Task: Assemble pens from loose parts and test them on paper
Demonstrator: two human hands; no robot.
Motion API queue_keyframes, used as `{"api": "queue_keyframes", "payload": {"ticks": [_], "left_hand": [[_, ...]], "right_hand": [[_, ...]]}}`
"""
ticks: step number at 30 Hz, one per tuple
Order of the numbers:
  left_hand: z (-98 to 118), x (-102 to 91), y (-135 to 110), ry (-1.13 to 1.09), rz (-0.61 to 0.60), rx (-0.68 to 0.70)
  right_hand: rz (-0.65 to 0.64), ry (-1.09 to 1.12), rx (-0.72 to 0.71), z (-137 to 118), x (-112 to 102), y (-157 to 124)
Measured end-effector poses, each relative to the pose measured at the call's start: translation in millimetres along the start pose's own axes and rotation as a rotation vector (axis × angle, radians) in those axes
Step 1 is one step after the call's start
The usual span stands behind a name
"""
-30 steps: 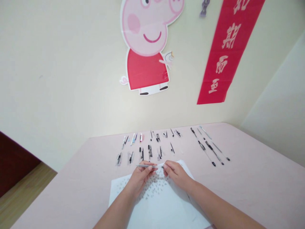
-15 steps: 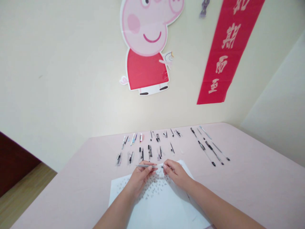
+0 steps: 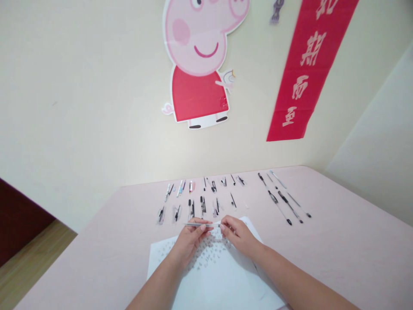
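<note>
My left hand (image 3: 190, 239) pinches a thin clear pen barrel (image 3: 196, 224) that lies level, pointing left. At the barrel's right end, my right hand (image 3: 237, 232) has its fingertips closed on that end. Both hands hover over a white sheet of paper (image 3: 213, 275) covered with small grey marks, on the pink table (image 3: 338, 249).
Rows of small pen parts (image 3: 200, 202) lie beyond the hands. Several whole black pens (image 3: 284, 200) lie to the right of them. A cartoon pig cutout (image 3: 201, 60) and a red banner (image 3: 306, 69) hang on the wall behind. Wooden floor (image 3: 29, 267) shows at left.
My right hand's fingertips have shifted very slightly left along the barrel's end. Everything else stays as it was.
</note>
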State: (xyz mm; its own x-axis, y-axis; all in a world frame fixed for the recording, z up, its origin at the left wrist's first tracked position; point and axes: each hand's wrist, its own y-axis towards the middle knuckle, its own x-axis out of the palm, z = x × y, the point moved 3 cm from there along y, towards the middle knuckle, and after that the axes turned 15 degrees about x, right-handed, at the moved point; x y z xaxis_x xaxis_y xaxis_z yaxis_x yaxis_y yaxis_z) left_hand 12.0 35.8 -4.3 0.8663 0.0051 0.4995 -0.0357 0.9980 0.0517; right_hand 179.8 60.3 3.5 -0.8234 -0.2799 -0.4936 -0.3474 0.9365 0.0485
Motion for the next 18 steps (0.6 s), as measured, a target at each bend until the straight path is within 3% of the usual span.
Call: {"api": "queue_keyframes", "payload": {"ticks": [18], "left_hand": [[1.6, 1.7, -0.6, -0.011, -0.013, -0.008]], "right_hand": [[-0.041, 0.033, -0.034, 0.2, 0.1, -0.6]]}}
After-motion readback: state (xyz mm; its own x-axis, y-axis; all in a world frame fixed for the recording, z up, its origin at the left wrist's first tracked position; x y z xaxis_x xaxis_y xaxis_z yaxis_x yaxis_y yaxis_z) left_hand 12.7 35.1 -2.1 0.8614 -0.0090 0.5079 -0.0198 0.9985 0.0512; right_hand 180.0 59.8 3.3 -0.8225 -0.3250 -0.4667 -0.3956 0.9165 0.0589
